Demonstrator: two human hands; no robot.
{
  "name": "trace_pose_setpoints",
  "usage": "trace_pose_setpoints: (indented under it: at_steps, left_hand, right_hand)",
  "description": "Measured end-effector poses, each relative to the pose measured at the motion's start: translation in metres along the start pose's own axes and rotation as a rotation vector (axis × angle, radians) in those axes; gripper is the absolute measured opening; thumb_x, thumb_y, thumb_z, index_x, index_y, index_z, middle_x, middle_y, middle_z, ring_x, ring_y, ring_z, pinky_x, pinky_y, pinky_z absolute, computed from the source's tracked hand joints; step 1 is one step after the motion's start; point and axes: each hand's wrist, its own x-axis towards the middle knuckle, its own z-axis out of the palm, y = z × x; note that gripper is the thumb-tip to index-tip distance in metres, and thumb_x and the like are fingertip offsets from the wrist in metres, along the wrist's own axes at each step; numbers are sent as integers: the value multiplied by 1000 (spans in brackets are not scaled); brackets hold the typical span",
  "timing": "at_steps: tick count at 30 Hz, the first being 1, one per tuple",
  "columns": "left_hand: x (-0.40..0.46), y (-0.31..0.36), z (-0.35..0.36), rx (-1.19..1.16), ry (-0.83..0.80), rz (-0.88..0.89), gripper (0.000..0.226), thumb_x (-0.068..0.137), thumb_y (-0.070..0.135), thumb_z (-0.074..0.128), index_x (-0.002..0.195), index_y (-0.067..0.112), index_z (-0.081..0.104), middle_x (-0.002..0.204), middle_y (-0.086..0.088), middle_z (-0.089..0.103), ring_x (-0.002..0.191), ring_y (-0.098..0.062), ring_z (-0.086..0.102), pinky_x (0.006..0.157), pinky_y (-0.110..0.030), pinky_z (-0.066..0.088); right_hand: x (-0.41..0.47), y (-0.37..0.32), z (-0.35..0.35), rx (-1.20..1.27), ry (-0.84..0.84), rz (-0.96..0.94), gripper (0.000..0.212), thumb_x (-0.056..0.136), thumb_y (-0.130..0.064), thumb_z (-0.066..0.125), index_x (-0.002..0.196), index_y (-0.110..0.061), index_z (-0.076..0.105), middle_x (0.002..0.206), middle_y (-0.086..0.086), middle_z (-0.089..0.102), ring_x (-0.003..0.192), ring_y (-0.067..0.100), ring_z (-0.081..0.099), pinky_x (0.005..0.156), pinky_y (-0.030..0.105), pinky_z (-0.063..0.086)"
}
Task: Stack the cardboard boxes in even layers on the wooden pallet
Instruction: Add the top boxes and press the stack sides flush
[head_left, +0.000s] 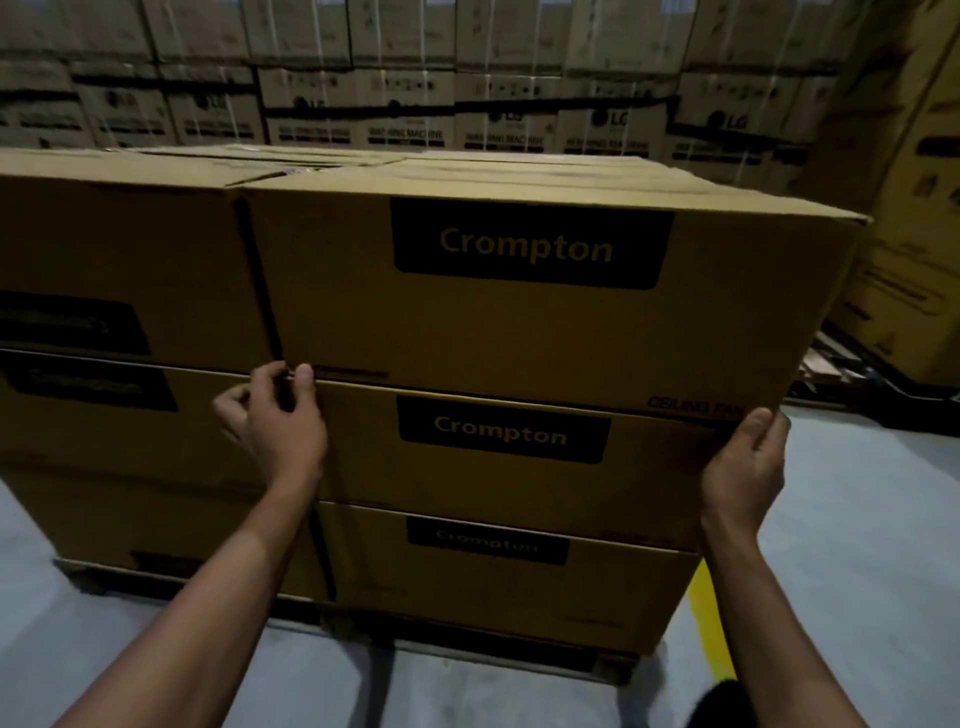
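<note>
Now both hands, left hand (280, 421) and right hand (748, 457), grip top box (519, 322) lower corners.

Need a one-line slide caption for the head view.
Both hands, left hand and right hand, grip the bottom corners of the top Crompton box, third layer on the wooden pallet.
</note>
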Motion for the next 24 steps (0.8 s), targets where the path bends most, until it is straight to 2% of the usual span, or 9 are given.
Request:
trace_pose_setpoints:
  at_steps: [6, 8, 11, 16, 18, 21, 24]
  left_hand:
    - [-3, 10, 2, -77, 27, -42, 28, 100, 45, 63, 121, 26, 63, 144, -8, 34, 129, -27, 39, 80, -24, 46]
    - [-3, 11, 3, -90, 31, -43, 28, 100, 42, 63, 122, 24, 63, 145, -9, 34, 129, -27, 39, 75, -19, 43]
    - [-4, 11, 3, -107, 29, -57, 27, 101, 39, 63, 123, 23, 63, 147, -9, 32, 131, -26, 38, 72, -18, 43]
    - [-2, 8, 5, -116, 41, -24, 24, 102, 36, 63, 123, 24, 62, 147, -9, 32, 130, -24, 41, 80, -20, 49]
    - [0, 6, 7, -122, 47, -29, 24, 102, 37, 63, 122, 26, 62, 147, -8, 32, 131, -25, 41, 85, -24, 51]
    - [1, 4, 9, -131, 58, -36, 24, 102, 37, 63, 123, 27, 61, 148, -8, 33, 132, -25, 41, 83, -23, 52]
    - [0, 5, 11, -137, 76, -35, 25, 102, 35, 63, 124, 24, 61, 148, -10, 33, 131, -23, 40, 79, -20, 50]
  right_hand:
    - [4, -2, -10, -22, -98, 13, 39, 111, -45, 28, 128, -22, 55, 106, -5, 61, 91, 20, 56, 79, 34, 39]
    - [2, -3, -10, -11, -124, 31, 38, 111, -47, 28, 129, -26, 54, 97, -15, 59, 84, 9, 56, 80, 35, 42]
    - [1, -4, -12, 8, -149, 38, 38, 111, -48, 28, 132, -29, 53, 98, -27, 56, 86, -5, 53, 82, 34, 44]
    - [4, 0, -13, 34, -178, 17, 41, 111, -48, 28, 137, -28, 52, 109, -16, 61, 91, -5, 55, 76, 29, 45]
    - [5, 1, -13, 42, -185, 15, 42, 110, -48, 29, 139, -28, 52, 110, -18, 60, 93, -8, 55, 77, 27, 44]
    - [7, 2, -14, 43, -188, 6, 41, 110, -50, 30, 141, -33, 51, 110, -26, 58, 95, -9, 54, 79, 22, 43]
    - [7, 3, -14, 57, -185, -9, 41, 110, -50, 31, 141, -33, 52, 117, -19, 61, 100, -3, 57, 79, 19, 43]
